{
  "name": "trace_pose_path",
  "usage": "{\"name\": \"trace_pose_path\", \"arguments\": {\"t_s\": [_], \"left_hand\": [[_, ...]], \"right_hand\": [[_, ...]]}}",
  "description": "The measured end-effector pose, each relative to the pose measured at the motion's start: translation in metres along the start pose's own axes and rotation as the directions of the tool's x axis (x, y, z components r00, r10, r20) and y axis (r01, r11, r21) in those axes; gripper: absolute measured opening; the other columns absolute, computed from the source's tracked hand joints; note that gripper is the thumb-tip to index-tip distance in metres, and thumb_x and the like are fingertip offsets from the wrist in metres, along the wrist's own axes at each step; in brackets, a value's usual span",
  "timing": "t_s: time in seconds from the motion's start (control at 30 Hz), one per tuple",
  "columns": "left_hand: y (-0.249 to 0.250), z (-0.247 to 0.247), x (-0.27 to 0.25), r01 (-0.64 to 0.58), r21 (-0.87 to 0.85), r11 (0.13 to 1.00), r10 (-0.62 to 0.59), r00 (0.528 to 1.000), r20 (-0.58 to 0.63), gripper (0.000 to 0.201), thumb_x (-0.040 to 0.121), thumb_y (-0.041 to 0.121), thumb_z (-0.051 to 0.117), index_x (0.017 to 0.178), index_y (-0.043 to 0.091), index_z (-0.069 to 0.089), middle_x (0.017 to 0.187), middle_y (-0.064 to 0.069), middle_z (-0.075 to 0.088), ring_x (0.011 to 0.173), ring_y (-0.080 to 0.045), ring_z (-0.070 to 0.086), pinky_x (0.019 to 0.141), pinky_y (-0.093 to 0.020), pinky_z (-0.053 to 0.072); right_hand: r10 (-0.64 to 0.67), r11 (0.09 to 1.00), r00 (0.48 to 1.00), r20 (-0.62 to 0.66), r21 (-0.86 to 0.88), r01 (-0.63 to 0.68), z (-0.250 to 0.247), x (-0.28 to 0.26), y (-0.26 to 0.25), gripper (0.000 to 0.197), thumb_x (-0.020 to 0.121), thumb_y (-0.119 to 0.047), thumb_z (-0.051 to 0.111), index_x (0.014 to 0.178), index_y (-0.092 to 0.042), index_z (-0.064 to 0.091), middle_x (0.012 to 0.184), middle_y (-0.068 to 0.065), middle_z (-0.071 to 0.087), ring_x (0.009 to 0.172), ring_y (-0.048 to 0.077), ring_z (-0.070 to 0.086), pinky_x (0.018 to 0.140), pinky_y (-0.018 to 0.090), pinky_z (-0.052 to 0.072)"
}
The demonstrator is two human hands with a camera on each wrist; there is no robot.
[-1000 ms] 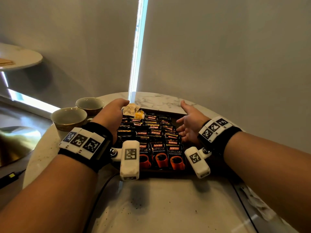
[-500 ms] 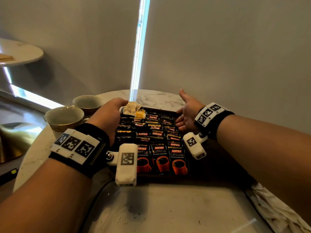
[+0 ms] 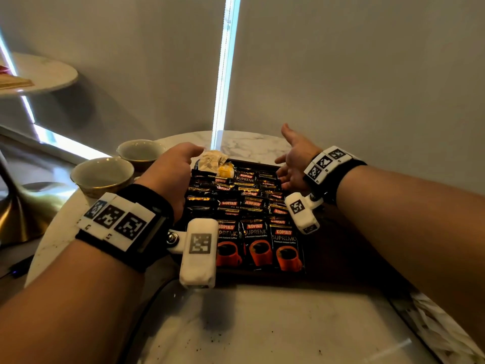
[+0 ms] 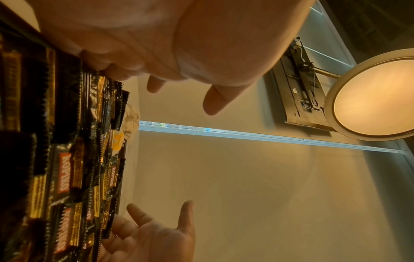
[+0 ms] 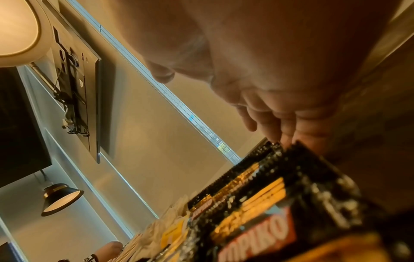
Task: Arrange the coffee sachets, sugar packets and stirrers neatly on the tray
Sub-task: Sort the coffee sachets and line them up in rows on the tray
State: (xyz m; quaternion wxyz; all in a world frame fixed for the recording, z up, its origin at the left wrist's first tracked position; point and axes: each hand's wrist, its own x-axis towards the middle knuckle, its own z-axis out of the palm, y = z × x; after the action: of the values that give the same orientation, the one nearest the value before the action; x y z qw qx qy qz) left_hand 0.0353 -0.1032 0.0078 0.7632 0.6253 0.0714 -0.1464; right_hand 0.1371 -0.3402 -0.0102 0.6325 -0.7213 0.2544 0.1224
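Observation:
Rows of black coffee sachets (image 3: 252,227) fill the left part of a dark tray (image 3: 330,232). A few pale and yellow sugar packets (image 3: 214,162) lie bunched at its far left corner. My left hand (image 3: 183,158) lies along the tray's left side beside the sugar packets. Its relaxed fingers (image 4: 116,70) touch the sachets' edges and hold nothing. My right hand (image 3: 288,164) stands open at the far right of the rows, palm facing left. Its fingertips (image 5: 275,136) touch the sachets' edge (image 5: 257,186). I see no stirrers in the head view.
Two empty cups (image 3: 102,174) (image 3: 140,151) stand on the round marble table (image 3: 236,324), left of the tray. A wall rises close behind. Crinkled white paper (image 3: 441,324) lies at the table's right edge. A second small table (image 3: 39,72) stands far left.
My right hand has slid from the middle of the tray's right side to its far end. The left hand has stayed by the sugar packets.

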Motion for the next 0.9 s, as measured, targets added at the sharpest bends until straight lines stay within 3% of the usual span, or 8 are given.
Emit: {"name": "trace_pose_path", "arguments": {"t_s": [0.17,0.3,0.53,0.63,0.8,0.9], "left_hand": [[0.001,0.001,-0.003,0.026,-0.022,0.999,-0.026,1.0,0.016,0.03,0.104,0.033,0.04,0.089,0.011,0.052,0.044,-0.007,0.061,0.035,-0.018,0.061,0.034,-0.027,0.049],[0.001,0.003,-0.007,0.008,-0.003,1.0,-0.008,1.0,-0.014,0.029,0.106,0.033,0.038,0.088,0.012,0.049,0.031,-0.002,0.045,0.023,-0.01,0.047,0.029,-0.015,0.036],[0.004,0.002,-0.013,0.032,0.043,0.999,-0.032,0.999,-0.008,0.03,0.105,0.035,0.04,0.089,0.011,0.048,0.03,-0.001,0.046,0.023,-0.01,0.049,0.026,-0.018,0.036],[0.002,0.002,-0.013,0.02,0.061,0.998,-0.02,1.0,-0.007,0.029,0.104,0.033,0.042,0.088,0.01,0.048,0.032,-0.001,0.049,0.026,-0.012,0.052,0.028,-0.021,0.04],[-0.001,0.002,-0.014,0.01,0.069,0.998,-0.009,1.0,-0.014,0.027,0.104,0.031,0.042,0.089,0.01,0.048,0.034,-0.002,0.053,0.028,-0.015,0.055,0.03,-0.025,0.045],[-0.002,0.001,-0.014,0.001,0.078,0.997,0.001,1.0,-0.026,0.028,0.105,0.032,0.041,0.087,0.01,0.047,0.031,-0.002,0.049,0.024,-0.012,0.051,0.026,-0.02,0.038]], "right_hand": [[-0.002,1.0,1.0,-0.004,-0.007,0.002,-0.002,-0.001,0.001,0.112,0.076,-0.089,0.038,0.152,-0.007,0.029,0.156,0.031,0.025,0.144,0.047,0.027,0.112,0.058,0.029],[0.035,0.999,0.999,-0.02,-0.01,-0.035,-0.008,-0.006,0.0,0.112,0.078,-0.089,0.032,0.152,-0.005,0.028,0.155,0.033,0.026,0.141,0.048,0.03,0.111,0.058,0.032],[0.124,0.986,0.991,-0.051,-0.103,-0.129,-0.023,-0.036,0.017,0.105,0.081,-0.087,0.032,0.15,-0.008,0.033,0.151,0.033,0.033,0.139,0.049,0.034,0.108,0.062,0.032],[0.113,0.99,0.993,-0.018,-0.08,-0.114,-0.018,-0.047,0.03,0.103,0.081,-0.087,0.034,0.149,-0.009,0.033,0.152,0.031,0.031,0.141,0.047,0.031,0.11,0.063,0.028],[0.047,0.998,0.999,-0.022,-0.041,-0.048,-0.008,-0.057,0.044,0.099,0.078,-0.088,0.033,0.139,-0.01,0.042,0.154,0.025,0.032,0.143,0.039,0.028,0.112,0.054,0.026],[0.033,0.999,0.999,-0.025,0.013,-0.033,-0.012,-0.065,0.047,0.098,0.082,-0.085,0.035,0.147,-0.012,0.035,0.155,0.031,0.027,0.144,0.046,0.026,0.114,0.059,0.023]]}}
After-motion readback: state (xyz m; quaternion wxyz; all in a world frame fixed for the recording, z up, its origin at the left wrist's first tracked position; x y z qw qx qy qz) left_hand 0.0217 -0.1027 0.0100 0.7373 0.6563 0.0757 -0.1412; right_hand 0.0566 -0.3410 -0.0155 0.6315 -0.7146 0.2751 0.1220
